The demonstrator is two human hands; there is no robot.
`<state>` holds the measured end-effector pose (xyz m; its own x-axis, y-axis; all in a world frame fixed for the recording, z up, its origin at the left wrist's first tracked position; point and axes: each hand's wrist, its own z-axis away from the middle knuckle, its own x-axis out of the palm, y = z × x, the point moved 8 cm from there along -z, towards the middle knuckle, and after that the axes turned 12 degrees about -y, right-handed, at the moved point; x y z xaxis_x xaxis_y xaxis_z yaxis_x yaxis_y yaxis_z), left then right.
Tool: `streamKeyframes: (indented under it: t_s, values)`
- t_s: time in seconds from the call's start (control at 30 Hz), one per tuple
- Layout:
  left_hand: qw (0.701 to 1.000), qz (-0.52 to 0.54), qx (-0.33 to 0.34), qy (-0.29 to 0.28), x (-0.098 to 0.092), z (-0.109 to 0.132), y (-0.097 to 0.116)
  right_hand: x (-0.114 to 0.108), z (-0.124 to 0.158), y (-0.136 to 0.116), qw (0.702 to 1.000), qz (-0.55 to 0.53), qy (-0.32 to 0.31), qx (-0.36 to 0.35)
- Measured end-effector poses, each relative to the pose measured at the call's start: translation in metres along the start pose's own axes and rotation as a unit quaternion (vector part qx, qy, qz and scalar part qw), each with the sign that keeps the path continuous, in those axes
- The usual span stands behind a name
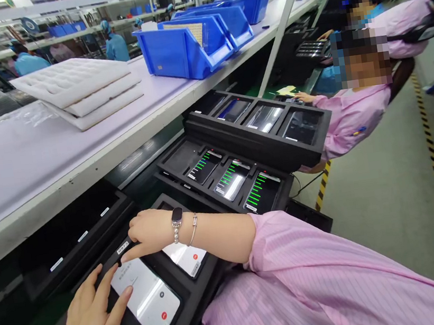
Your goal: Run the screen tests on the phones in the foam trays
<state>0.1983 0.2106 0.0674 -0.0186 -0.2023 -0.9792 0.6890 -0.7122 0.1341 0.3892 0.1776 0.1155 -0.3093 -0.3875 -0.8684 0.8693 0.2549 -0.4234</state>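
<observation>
A phone (147, 299) with a lit white screen, showing a red round button and a grey one, lies in a slot of a black foam tray (195, 298). My left hand (88, 312) rests over its left side, fingers spread, thumb at the screen's edge. Above the phone's top end is my right hand (150, 232), its index finger stretched towards that end by a label (122, 247) and the other fingers loosely bent. Neither hand grips anything visible. Partly under my right wrist lies a second lit phone (187, 257) in the same tray.
Beyond my right arm, a black tray holds phones with green bars (231, 179). A higher tray stack (254, 139) carries dark-screened phones. On the bench are white foam sheets (75, 88) and blue bins (186, 49). A person in a pink sleeve (365, 108) sits at right.
</observation>
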Motion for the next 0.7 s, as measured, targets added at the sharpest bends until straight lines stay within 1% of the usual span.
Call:
streamKeyframes:
  t_s: [0.23, 0.37, 0.53, 0.7]
  values:
    - [1.000, 0.008, -0.003, 0.007, -0.006, -0.006, -0.002, -0.001, 0.002, -0.002, 1.000, 0.013, -0.017, 0.011]
    - [0.999, 0.033, -0.022, 0.017, -0.008, -0.008, -0.004, 0.001, 0.002, -0.003, 1.000, 0.016, -0.016, 0.016]
    - [0.995, 0.078, -0.042, 0.041, -0.007, -0.010, -0.016, 0.005, -0.004, -0.005, 0.999, 0.028, -0.023, 0.010]
    - [0.995, 0.091, -0.026, 0.040, -0.001, -0.011, -0.031, 0.007, -0.014, -0.004, 0.999, 0.033, -0.029, 0.006]
